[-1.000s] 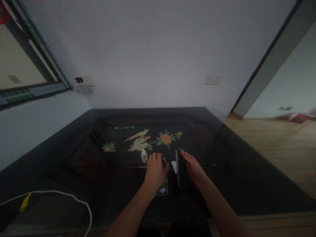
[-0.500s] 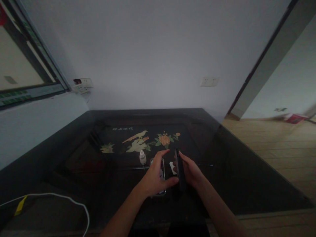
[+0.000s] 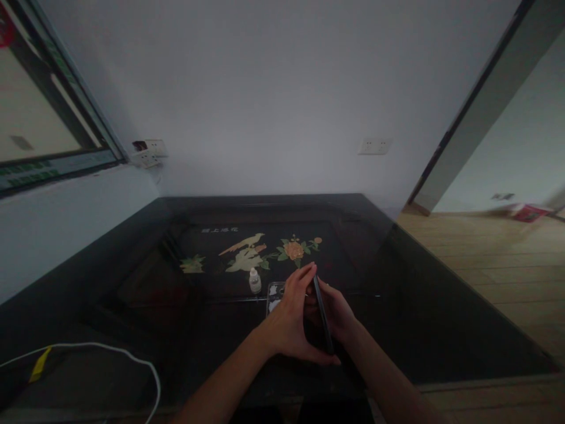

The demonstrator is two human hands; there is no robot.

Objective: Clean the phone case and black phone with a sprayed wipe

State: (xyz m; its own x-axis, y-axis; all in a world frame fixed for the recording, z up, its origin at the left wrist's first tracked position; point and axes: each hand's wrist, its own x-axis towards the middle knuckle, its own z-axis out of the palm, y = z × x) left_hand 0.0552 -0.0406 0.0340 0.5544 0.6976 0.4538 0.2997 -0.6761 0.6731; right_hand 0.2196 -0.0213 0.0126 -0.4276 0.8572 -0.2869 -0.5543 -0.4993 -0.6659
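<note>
Left hand point(image 3: 289, 321) and right hand point(image 3: 341, 312) clamp a slim black rectangular phone point(image 3: 323, 316), lower centre.
Light, even pressure along its edges suits best.

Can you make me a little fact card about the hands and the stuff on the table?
Left hand: fingers at the far end of the dark phone, thumb at its near end
Right hand: holding the phone's right side
Phone view: nearly edge-on
Clear case: on the dark table, partly hidden
Small bottle: upright, left of the case
Cable: white, yellow tag
</note>
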